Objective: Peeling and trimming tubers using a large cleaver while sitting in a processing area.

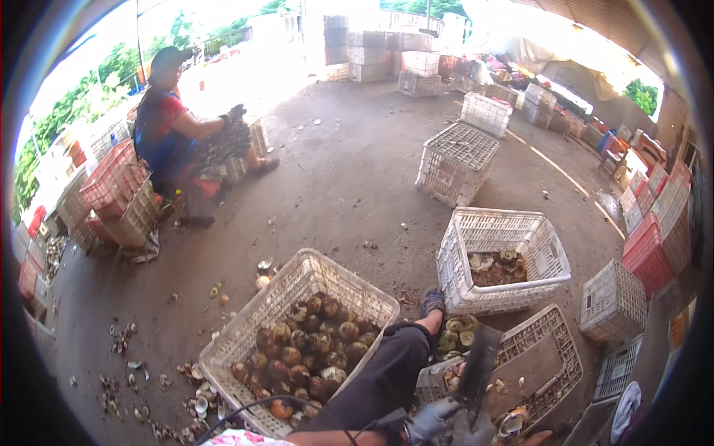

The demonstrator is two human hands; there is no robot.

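Note:
At the lower edge, my left hand (433,421), in a grey glove, is close to the cleaver's lower end; its fingers are smeared and I cannot tell what they hold. My right hand (474,432), also gloved and blurred, is closed at the lower end of a broad dark cleaver (480,363). The blade points upward in front of a brown board (526,375) on a pale plastic crate (571,357). A cut, pale-rimmed piece (513,421) lies at the board's near edge. Left of my leg, a crate (223,343) holds many round brown-green fruits (297,349).
Ahead, another white crate (506,288) contains peelings. Green husk pieces (460,331) lie beside my foot (433,301). An upside-down crate (457,160) stands farther off. Scraps (204,394) litter the floor at left. A co-worker (175,134) sits at far left beside stacked crates (119,178).

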